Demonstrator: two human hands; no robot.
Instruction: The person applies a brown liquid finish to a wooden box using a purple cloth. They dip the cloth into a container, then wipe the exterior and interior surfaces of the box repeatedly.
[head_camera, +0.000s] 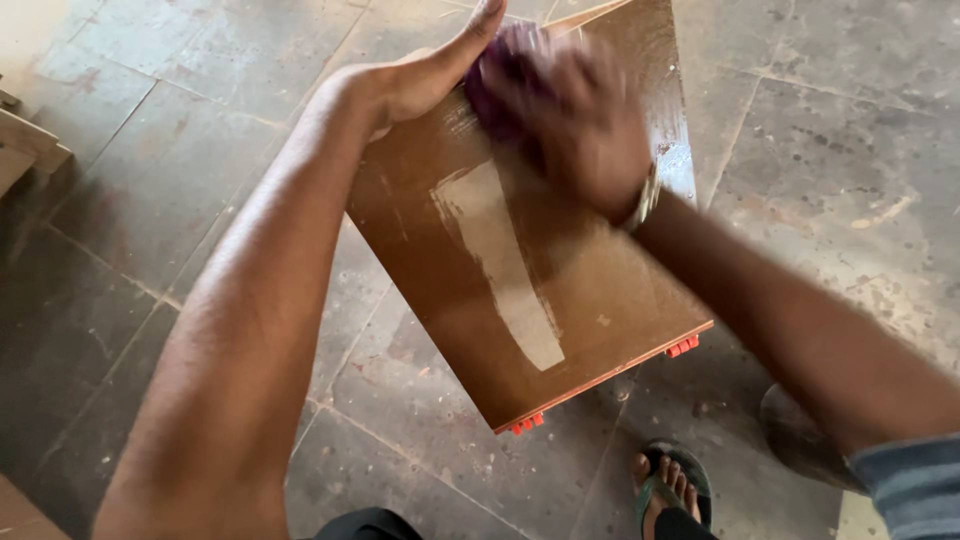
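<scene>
While tilted across frame centre, brown wooden board (530, 280) braced by left hand (420, 80), palm open on upper left edge; right hand (580, 120) blurred, clenched on purple cloth (500, 80), upper centre.

No packages, labels, signs or screens show anywhere around the hands in this view.
</scene>
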